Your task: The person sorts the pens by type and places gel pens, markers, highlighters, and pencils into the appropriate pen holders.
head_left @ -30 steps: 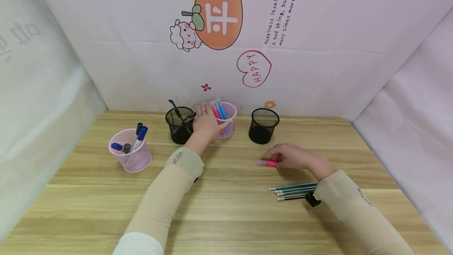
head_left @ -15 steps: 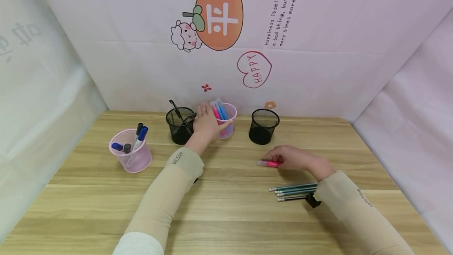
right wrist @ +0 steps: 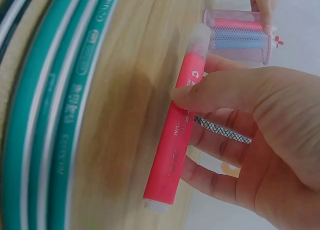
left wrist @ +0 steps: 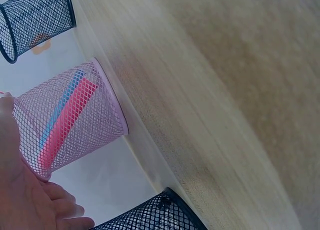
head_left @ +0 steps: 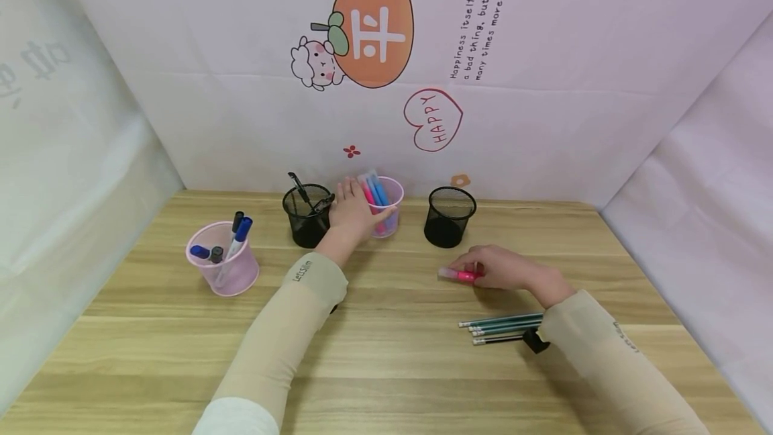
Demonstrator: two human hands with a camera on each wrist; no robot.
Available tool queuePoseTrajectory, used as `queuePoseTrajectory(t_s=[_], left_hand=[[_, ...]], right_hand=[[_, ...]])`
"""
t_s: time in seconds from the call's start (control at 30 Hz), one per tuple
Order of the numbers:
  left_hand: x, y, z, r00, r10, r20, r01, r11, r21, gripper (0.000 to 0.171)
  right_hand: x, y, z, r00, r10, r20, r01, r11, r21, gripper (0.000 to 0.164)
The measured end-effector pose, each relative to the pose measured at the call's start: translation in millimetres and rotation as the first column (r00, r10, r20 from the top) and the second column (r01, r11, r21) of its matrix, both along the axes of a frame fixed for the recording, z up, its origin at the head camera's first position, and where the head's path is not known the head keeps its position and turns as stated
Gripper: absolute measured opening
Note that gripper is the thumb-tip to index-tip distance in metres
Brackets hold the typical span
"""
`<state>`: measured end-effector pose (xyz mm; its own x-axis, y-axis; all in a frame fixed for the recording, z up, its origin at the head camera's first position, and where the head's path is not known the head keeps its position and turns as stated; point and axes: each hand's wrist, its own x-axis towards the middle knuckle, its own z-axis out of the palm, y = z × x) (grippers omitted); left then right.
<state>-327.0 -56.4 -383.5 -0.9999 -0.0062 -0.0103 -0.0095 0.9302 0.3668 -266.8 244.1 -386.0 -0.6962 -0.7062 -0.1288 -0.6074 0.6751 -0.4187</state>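
Over at your R hand (head_left: pixel 498 267), thumb and fingertips had a pink highlighter (right wrist: pixel 175 130) pinched around mid-barrel, so the gap was only about the pen's own width. Change vs half a sec ago: it'd been lying roughly flat, and now the clear cap end was tipped up a bit. Imo that meant the grip was OK and the pick-up had only just started; couldn't tell if the other end was touching the table (head_left: pixel 374 361).

Just nearer you, the pencils (right wrist: pixel 75 95) lay bunched, partly hidden by your sleeve (head_left: pixel 588 334).

Your L hand (head_left: pixel 352 217) hadn't budged, fyi: fingers fairly straight, thumb spread, resting at the rim of the rear pink cup (left wrist: pixel 95 130), gripping nothing afaict. Prob just steadying it. Pink + blue highlighters (head_left: pixel 380 191) leaned in there, well apart from yours.

Further out: left black cup (head_left: pixel 309 232) w/ pens (head_left: pixel 298 186) right beside that hand, right black cup (head_left: pixel 445 232) behind your R hand, front pink cup (head_left: pixel 238 278) w/ markers (head_left: pixel 240 230) way L. None had moved.
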Motion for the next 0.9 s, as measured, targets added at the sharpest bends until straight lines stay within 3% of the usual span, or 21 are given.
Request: queuePoseTrajectory(t_s=[0.33, 0.53, 0.9], left_hand=[[-0.5, 0, -1.1, 1.000, -0.006, -0.009, 0.006, 1.000, 0.017, 0.117], [0.7, -1, -1.7, 1.000, -0.011, -0.006, 0.011, 1.000, 0.025, 0.116], [0.4, 0, -1.5, 1.000, -0.005, -0.009, 0.005, 0.999, 0.046, 0.117]], right_hand=[[1.2, -5, 13.6, 0.999, 0.035, -0.038, -0.038, 0.997, -0.068, 0.033], [1.8, -10, 27.0, 0.998, 0.027, -0.058, -0.030, 0.999, -0.038, 0.041], [2.3, -19, 56.4, 0.997, -0.008, -0.082, -0.003, 0.991, -0.135, 0.045]])
